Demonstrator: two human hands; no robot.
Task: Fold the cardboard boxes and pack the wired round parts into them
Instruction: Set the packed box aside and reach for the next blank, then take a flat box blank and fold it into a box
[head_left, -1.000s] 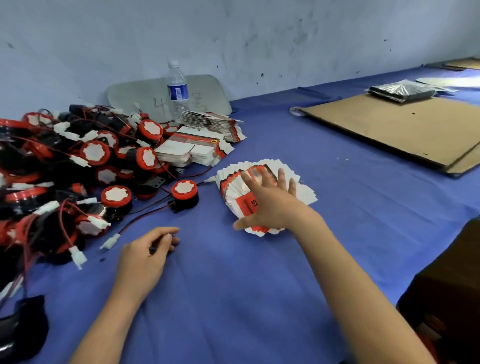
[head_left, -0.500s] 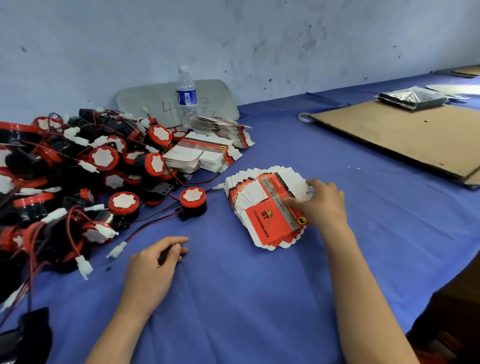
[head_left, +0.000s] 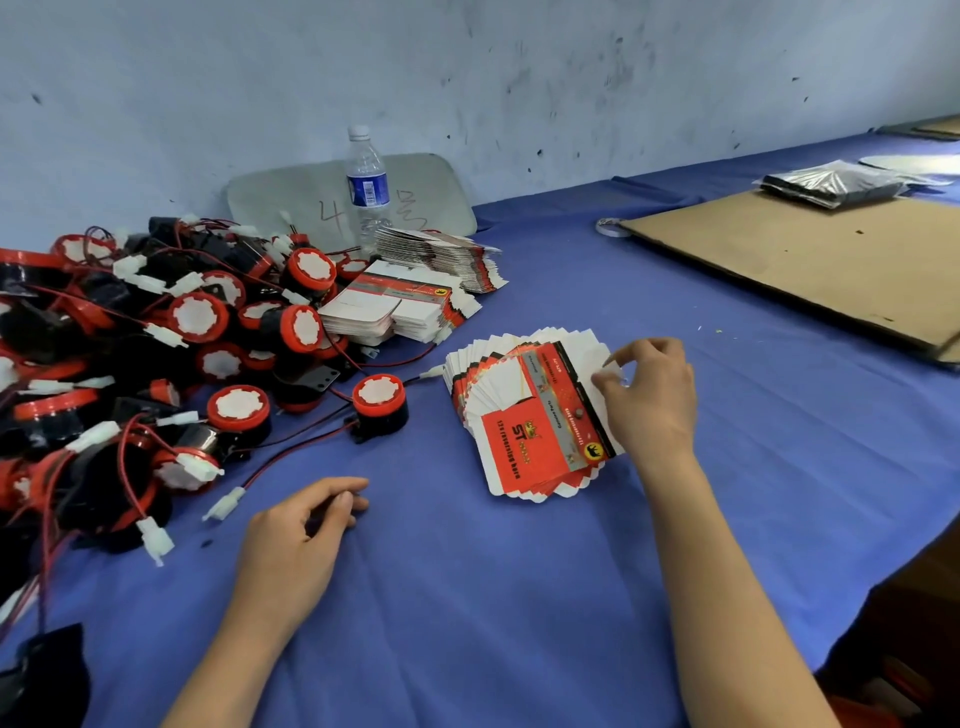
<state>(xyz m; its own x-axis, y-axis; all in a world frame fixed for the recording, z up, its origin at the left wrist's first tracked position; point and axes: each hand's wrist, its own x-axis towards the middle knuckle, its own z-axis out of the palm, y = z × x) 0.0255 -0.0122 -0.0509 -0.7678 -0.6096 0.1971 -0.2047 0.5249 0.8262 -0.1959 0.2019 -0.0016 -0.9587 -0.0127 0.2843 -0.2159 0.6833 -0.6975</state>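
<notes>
A fanned stack of flat red and white cardboard boxes (head_left: 524, 415) lies on the blue cloth at the centre. My right hand (head_left: 649, 400) sits at the stack's right edge, thumb and fingers pinching the white flap of the top box. My left hand (head_left: 296, 540) rests on the cloth nearer to me, fingers loosely curled and holding nothing. One wired round part (head_left: 378, 401), black with a red cap, stands just left of the stack. A big pile of the same round parts (head_left: 156, 358) covers the left side.
Two more stacks of flat boxes (head_left: 405, 306) lie behind, by a water bottle (head_left: 368, 187) and a grey board against the wall. A large brown cardboard sheet (head_left: 810, 265) with a silvery bag on it fills the right. The table edge runs along the lower right.
My right hand slid from the top of the fanned stack to its right edge and now pinches the top box's flap. The left hand stayed put.
</notes>
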